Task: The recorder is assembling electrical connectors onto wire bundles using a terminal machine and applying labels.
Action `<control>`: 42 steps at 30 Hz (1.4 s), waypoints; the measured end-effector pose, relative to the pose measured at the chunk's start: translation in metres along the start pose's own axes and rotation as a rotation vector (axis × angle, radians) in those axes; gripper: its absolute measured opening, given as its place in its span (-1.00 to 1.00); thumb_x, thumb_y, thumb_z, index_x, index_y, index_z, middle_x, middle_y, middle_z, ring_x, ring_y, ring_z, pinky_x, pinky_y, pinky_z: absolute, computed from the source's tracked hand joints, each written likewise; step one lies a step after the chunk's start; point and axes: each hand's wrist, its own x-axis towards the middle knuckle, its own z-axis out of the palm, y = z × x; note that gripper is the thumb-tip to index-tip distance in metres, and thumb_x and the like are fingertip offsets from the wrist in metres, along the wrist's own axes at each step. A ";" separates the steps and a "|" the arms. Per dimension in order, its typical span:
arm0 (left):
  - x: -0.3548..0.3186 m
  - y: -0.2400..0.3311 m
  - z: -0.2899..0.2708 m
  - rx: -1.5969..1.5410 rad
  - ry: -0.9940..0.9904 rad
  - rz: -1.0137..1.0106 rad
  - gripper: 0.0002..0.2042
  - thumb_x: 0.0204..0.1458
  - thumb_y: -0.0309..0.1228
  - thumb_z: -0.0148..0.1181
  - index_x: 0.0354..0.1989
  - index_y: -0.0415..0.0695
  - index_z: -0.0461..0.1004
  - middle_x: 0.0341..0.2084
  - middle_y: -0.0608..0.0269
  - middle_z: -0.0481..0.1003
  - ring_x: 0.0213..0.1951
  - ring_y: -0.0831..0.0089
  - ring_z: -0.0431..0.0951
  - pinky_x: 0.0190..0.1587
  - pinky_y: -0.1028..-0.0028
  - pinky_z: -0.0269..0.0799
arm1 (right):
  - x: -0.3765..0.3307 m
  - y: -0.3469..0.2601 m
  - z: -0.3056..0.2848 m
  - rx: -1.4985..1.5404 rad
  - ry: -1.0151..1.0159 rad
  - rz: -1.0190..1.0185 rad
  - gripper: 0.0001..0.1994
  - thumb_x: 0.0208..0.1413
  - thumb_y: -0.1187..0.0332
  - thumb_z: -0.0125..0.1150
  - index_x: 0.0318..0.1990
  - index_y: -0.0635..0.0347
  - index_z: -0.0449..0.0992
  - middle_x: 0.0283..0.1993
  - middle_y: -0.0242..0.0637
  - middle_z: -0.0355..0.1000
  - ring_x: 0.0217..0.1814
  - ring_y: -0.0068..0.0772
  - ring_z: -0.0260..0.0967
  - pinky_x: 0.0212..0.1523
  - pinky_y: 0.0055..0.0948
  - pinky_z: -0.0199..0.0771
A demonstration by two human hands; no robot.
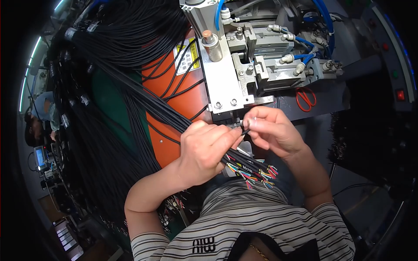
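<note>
My left hand (204, 150) grips a bundle of black cables (165, 111) that runs from the upper left down to stripped ends with coloured wires (257, 174) near my chest. My right hand (272, 130) pinches the end of one black cable (244, 130) between thumb and fingers, just below the metal jaw (233, 119) of a grey machine. The two hands almost touch at the fingertips.
The grey metal machine (261, 65) with blue air hoses (324, 17) and an orange panel (183, 100) stands ahead. Red-handled scissors (306, 99) lie to the right. Large bunches of black cables (130, 30) hang at the left. Another person (41, 117) sits far left.
</note>
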 end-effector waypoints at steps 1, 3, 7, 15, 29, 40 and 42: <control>0.001 0.001 0.003 -0.001 -0.001 0.000 -0.79 -0.11 -0.52 0.36 -0.29 -0.18 0.51 -0.60 0.25 0.50 -0.60 0.35 0.48 -0.54 0.42 0.22 | 0.001 -0.001 -0.001 -0.018 -0.017 0.019 -0.87 0.25 0.49 0.07 -0.12 0.34 0.45 -0.39 -0.31 0.46 -0.64 -0.71 0.19 -0.63 -0.73 0.14; -0.003 0.000 0.009 0.030 0.001 -0.001 -0.79 -0.10 -0.49 0.36 -0.28 -0.19 0.51 -0.62 0.28 0.45 -0.63 0.34 0.43 -0.54 0.41 0.20 | 0.000 -0.004 0.001 -0.109 -0.007 0.028 -0.88 0.18 0.52 0.13 -0.14 0.29 0.44 -0.42 -0.42 0.39 -0.60 -0.78 0.06 -0.60 -0.75 0.03; -0.006 -0.004 0.012 0.082 0.014 0.037 -0.78 -0.09 -0.46 0.34 -0.26 -0.23 0.51 -0.65 0.29 0.39 -0.65 0.35 0.37 -0.55 0.40 0.17 | -0.002 0.001 0.021 0.035 0.140 -0.058 -0.90 0.17 0.53 0.14 -0.17 0.27 0.44 -0.40 -0.46 0.36 -0.56 -0.78 0.11 -0.58 -0.75 0.06; -0.003 -0.009 0.010 0.010 0.041 0.029 -0.79 -0.13 -0.50 0.35 -0.30 -0.24 0.50 -0.67 0.27 0.41 -0.66 0.35 0.40 -0.58 0.38 0.19 | -0.001 0.003 0.018 -0.084 0.083 -0.119 -0.84 0.18 0.55 0.15 -0.09 0.34 0.45 -0.29 -0.39 0.40 -0.42 -0.70 0.29 -0.43 -0.67 0.29; 0.008 -0.017 -0.005 -0.296 -0.013 -0.114 -0.77 -0.26 -0.45 0.36 -0.41 -0.13 0.44 -0.59 0.30 0.49 -0.56 0.31 0.51 -0.50 0.40 0.25 | -0.003 -0.004 0.005 -0.124 -0.105 -0.215 -0.78 0.25 0.53 0.10 -0.01 0.37 0.55 -0.17 -0.23 0.48 -0.21 -0.58 0.46 -0.26 -0.65 0.44; 0.014 -0.029 -0.023 -0.647 -0.316 -0.155 -0.80 -0.22 -0.55 0.36 -0.38 -0.23 0.50 -0.57 0.29 0.51 -0.54 0.39 0.52 -0.43 0.46 0.39 | -0.002 -0.014 0.008 -0.391 -0.118 -0.368 -0.84 0.15 0.65 0.13 -0.14 0.42 0.56 -0.21 -0.12 0.49 -0.41 -0.50 0.49 -0.51 -0.64 0.42; 0.015 -0.026 -0.024 -0.640 -0.325 -0.219 -0.81 -0.21 -0.56 0.34 -0.37 -0.24 0.50 -0.58 0.27 0.51 -0.54 0.39 0.53 -0.45 0.46 0.39 | -0.002 -0.015 0.009 -0.600 -0.078 -0.516 -0.89 0.12 0.62 0.17 -0.20 0.40 0.57 -0.28 -0.17 0.50 -0.47 -0.52 0.48 -0.56 -0.62 0.39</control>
